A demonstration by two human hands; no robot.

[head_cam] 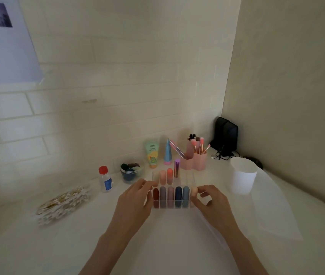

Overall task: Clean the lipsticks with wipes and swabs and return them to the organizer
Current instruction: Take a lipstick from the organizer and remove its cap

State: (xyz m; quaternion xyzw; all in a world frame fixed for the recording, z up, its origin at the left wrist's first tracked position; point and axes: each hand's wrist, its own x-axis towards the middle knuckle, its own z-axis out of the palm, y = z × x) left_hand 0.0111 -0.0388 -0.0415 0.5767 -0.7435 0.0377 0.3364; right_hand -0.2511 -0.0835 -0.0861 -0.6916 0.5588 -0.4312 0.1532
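- organizer (190, 179) sits mid-counter (157, 245), right in front of me, with lipsticks (170, 195) standing in two rows
- left hand (132, 203): fingers curled on the organizer's left wall, gripping it
- right hand (213, 207): thumb and forefinger pinch the peach lipstick (194, 192) at the front row's right end; blurry, but it looks seated in its slot
- swab bag (64, 203) lies to the left, red-capped bottle (105, 179) behind it, white cup (242, 175) to the right

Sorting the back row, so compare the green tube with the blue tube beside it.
The green tube is wider, with a printed label; the blue tube is slimmer, plain and tapers to a point. The green tube has an orange cap, the blue tube a pink cap. Both stand cap-down near the wall.
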